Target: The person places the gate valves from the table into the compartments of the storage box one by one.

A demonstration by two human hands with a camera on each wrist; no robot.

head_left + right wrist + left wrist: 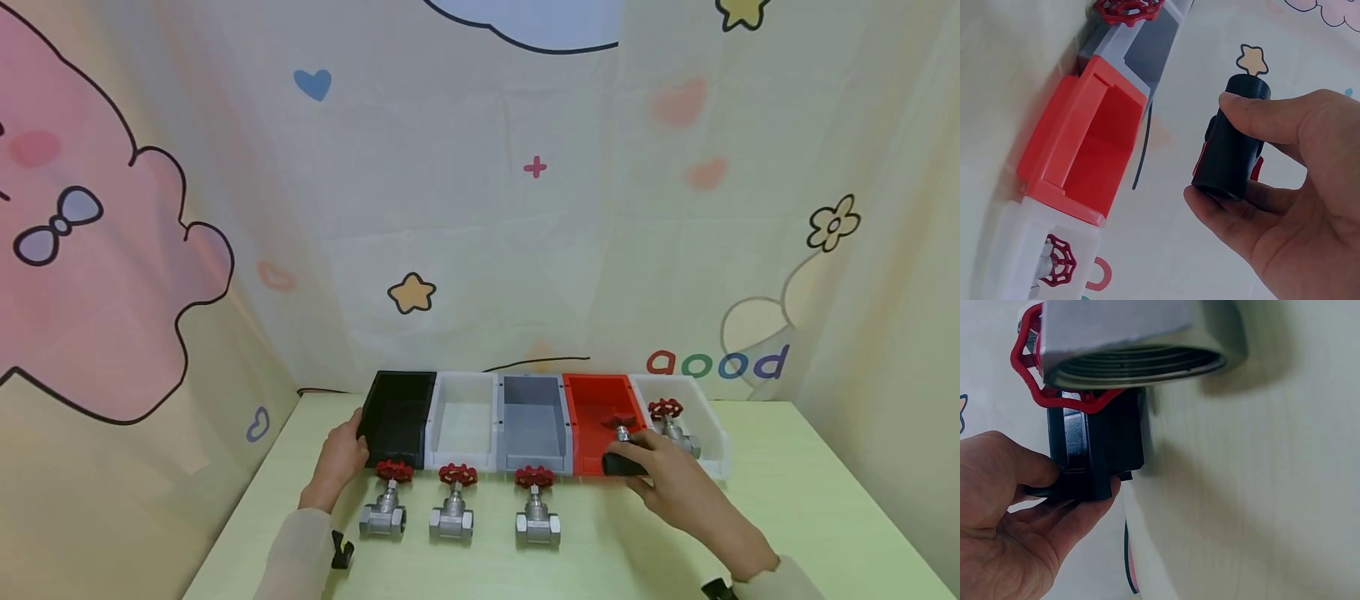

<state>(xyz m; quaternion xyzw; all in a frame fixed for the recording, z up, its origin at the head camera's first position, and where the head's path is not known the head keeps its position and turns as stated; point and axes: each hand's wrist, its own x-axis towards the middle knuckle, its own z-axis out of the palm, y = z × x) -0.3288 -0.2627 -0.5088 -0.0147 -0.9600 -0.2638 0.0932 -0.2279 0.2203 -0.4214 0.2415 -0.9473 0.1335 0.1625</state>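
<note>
My left hand holds the outer side of the black bin, thumb on its rim and fingers against the outside in the left wrist view. Over the red bin, my right hand pinches a valve with a black cylindrical body. Some red shows behind that body in the right wrist view, and a metal stem rises from it in the head view. Three silver gate valves with red handwheels lie before the bins: a left one, a middle one and a right one.
The bins stand side by side in a row, with a white bin and a grey bin between black and red. In the rightmost white bin lies another gate valve. A printed curtain hangs behind the pale table.
</note>
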